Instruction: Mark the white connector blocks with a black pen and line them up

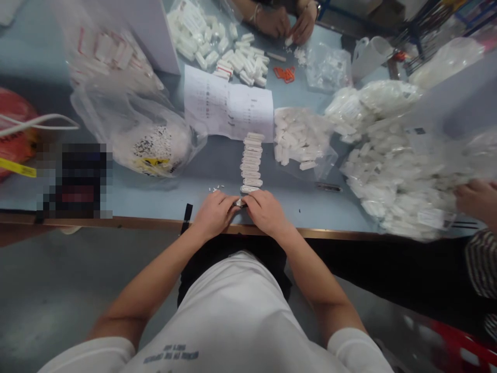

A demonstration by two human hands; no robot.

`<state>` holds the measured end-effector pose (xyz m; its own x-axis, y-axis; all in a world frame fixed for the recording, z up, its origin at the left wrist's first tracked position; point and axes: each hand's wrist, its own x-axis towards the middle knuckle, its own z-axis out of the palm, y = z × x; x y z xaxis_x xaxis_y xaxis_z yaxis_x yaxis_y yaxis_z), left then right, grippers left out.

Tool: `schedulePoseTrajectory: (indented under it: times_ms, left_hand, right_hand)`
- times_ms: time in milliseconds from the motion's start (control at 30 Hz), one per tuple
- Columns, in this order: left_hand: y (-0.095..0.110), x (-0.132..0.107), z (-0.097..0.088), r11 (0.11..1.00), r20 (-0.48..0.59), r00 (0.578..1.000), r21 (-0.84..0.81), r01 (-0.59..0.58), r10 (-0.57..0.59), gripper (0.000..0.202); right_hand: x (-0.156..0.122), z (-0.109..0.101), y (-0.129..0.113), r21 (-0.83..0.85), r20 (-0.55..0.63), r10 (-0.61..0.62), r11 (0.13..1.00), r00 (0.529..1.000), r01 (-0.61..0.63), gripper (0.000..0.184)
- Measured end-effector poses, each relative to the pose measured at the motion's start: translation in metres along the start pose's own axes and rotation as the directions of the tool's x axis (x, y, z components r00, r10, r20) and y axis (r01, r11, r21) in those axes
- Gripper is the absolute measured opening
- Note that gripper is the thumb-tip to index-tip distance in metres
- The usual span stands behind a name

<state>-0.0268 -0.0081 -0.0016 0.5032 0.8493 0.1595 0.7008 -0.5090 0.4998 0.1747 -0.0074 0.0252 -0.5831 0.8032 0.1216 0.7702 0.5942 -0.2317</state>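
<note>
At the table's front edge my left hand and my right hand meet, fingers closed on either end of a small dark-and-white piece. My fingers cover most of it, so its exact kind does not show. Just beyond them runs a column of white oblong plastic pieces, lying crosswise one behind another; the nearest touches or almost touches my right fingers. Tiny white bits are scattered by my left fingertips. A printed paper sheet lies behind the column.
Clear bags of white parts crowd the right side. On the left is another plastic bag. A slim dark tool lies right of my hands. Co-workers' hands are at the far side and right.
</note>
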Motion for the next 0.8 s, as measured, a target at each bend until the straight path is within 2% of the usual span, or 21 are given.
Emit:
schedulePoseTrajectory:
  times_ms: [367,600,800]
  left_hand:
    - [0.000,-0.001,0.000,0.998,-0.023,0.998,0.042,-0.050,0.051,0.031]
    - [0.000,0.000,0.000,0.999,-0.005,1.000,0.030,-0.020,0.020,0.034]
    - [0.001,0.001,0.000,1.000,-0.011,1.000,0.020,0.000,0.000,0.034]
  right_hand:
    - [0.007,-0.009,-0.006,-0.092,0.049,-0.069,0.993,0.996,0.073,0.031]
    - [-0.005,-0.014,-0.001,-0.008,-0.025,0.008,1.000,1.000,-0.008,0.032]
    - [-0.012,-0.010,-0.004,-0.062,0.023,-0.103,0.993,0.994,0.104,0.032]
